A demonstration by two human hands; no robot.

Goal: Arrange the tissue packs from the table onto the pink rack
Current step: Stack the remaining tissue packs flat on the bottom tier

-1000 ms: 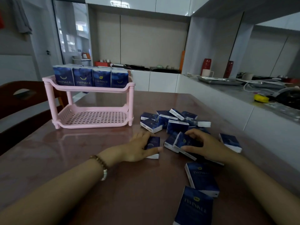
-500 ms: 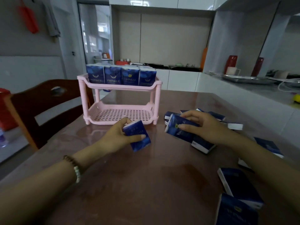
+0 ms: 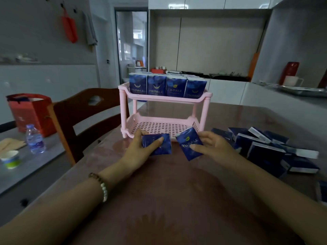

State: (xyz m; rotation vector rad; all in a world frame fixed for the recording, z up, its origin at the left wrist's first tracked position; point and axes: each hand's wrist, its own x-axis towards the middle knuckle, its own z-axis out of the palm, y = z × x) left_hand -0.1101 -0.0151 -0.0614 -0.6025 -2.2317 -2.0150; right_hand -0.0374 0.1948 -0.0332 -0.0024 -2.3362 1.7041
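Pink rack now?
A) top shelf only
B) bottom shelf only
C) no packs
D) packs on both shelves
A: tissue packs stand in a row on the top shelf of the pink rack. Its bottom shelf shows bare grid, while the left hand and right hand each hold a pack near its front.

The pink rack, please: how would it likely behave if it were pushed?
The pink rack looks like thin slotted plastic, so probably light and apt to slide on the glossy table. With tissue packs only on top, it may tip.
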